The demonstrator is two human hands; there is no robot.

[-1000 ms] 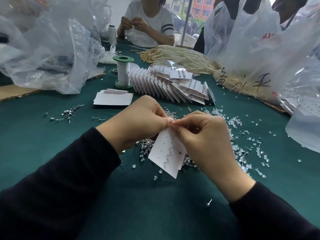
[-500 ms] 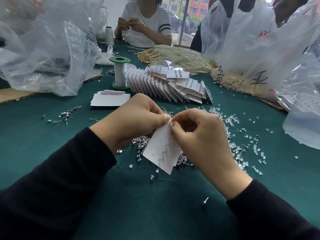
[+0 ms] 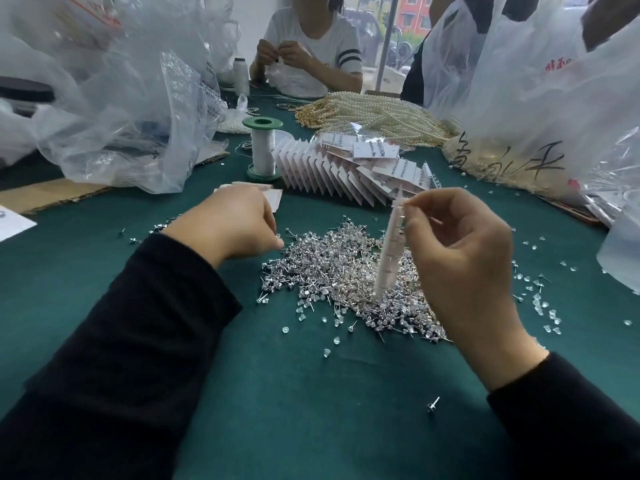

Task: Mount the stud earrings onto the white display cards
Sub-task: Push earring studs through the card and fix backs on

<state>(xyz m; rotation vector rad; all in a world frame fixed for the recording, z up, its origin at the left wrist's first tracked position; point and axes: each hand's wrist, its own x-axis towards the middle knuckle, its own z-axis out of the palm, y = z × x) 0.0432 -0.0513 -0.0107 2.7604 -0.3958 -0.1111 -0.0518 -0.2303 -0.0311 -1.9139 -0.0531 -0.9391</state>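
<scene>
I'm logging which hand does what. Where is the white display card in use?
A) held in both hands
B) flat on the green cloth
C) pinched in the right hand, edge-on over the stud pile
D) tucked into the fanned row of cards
C: the right hand pinches the top of the white display card, held edge-on over the stud pile, while the left hand is apart from it at the pile's left edge.

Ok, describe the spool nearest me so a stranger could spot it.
On the green table, find the fanned row of white cards. The spool stands upright at its left end; unlike the plain white spool farther back, it has green caps.
</scene>
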